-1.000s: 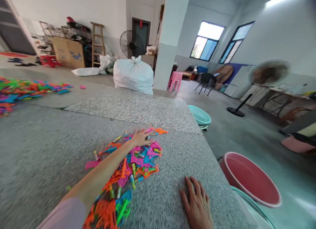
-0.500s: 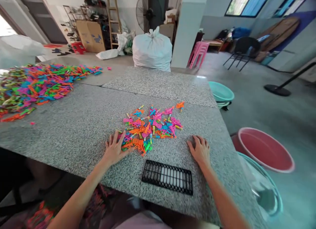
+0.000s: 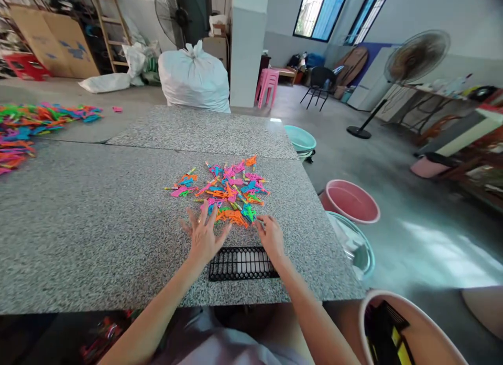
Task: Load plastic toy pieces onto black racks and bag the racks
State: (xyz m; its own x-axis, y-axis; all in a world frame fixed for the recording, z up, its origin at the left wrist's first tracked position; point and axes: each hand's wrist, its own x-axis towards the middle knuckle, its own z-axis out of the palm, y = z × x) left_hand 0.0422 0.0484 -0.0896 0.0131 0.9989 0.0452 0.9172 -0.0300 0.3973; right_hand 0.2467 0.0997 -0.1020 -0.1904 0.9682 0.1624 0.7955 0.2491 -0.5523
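A loose pile of small plastic pieces [image 3: 231, 189] in pink, orange, blue and green, several with yellowish stick-like ends, lies mid-table; their exact kind is hard to make out. My left hand [image 3: 204, 236] is open at the pile's near left edge, fingers spread, the fingertips over or against the pieces. At the near right edge, my right hand [image 3: 271, 236] has bent fingers, thumb and forefinger apart, close to a green piece [image 3: 248, 213]. I see nothing held in it. Below both hands lies a black plastic grid rack [image 3: 223, 270], its right end partly behind my right wrist.
A larger heap of similar coloured pieces [image 3: 23, 126] spreads at far left. Beyond the speckled stone table [image 3: 118, 213] stands a tied white sack [image 3: 194, 79]. Pink [image 3: 353, 201] and turquoise [image 3: 301, 138] tubs stand right of it. A pink-rimmed bin [image 3: 367, 312] holds black and yellow things.
My view has swung right. My right hand has moved left to the pile's near edge. My left hand has shifted right along the pile, its fingers still spread.
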